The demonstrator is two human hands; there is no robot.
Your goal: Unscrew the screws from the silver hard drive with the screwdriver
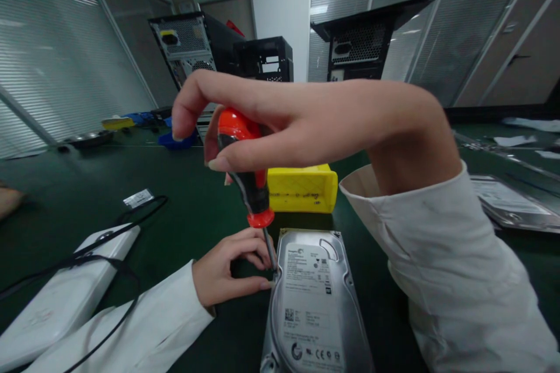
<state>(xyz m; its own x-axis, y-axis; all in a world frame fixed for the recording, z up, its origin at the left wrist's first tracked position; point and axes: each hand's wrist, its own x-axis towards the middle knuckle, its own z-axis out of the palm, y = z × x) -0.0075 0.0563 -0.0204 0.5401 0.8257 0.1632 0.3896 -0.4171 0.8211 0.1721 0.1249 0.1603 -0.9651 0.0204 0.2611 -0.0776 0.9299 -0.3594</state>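
Note:
My right hand is wrapped round the red and black handle of a screwdriver, its index finger raised and bent. The shaft slants down to the left edge of a silver hard drive, where its tip meets a screw spot. The drive lies label up. Beside that edge, my left hand rests with thumb and fingers apart, the thumb tip close to the screwdriver tip. Nothing shows between its fingers.
Behind the drive stands a yellow bin. A white device with a black cable lies at left. Another drive is at right. Black computer cases stand at the back, near a blue tray.

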